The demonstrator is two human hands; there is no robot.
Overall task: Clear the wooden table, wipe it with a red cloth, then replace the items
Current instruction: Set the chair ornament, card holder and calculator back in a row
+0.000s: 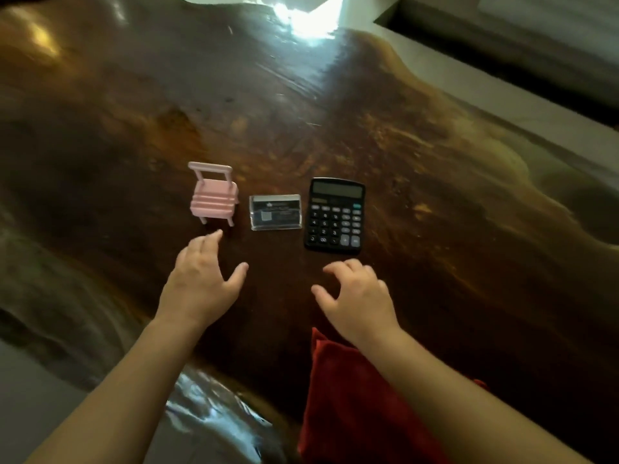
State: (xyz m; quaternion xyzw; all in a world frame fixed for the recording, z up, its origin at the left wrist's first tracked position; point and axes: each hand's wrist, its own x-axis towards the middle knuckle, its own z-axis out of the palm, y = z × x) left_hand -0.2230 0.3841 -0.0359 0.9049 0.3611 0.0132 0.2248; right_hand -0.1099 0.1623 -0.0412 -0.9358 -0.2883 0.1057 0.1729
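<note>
Three items stand in a row on the dark wooden table (301,105): a small pink toy chair (214,195) at the left, a clear card holder (276,212) with dark cards in the middle, a black calculator (335,216) at the right. My left hand (201,286) hovers just below the chair, fingers spread, holding nothing. Below the calculator my right hand (358,296) is open too, fingers curled downward. A red cloth (355,403) lies at the near edge, partly under my right forearm.
The table has an irregular wavy edge; pale floor shows at the right (502,88) and lower left. A dark rectangular piece of furniture (522,38) stands at the upper right. Bright window glare reflects on the far tabletop.
</note>
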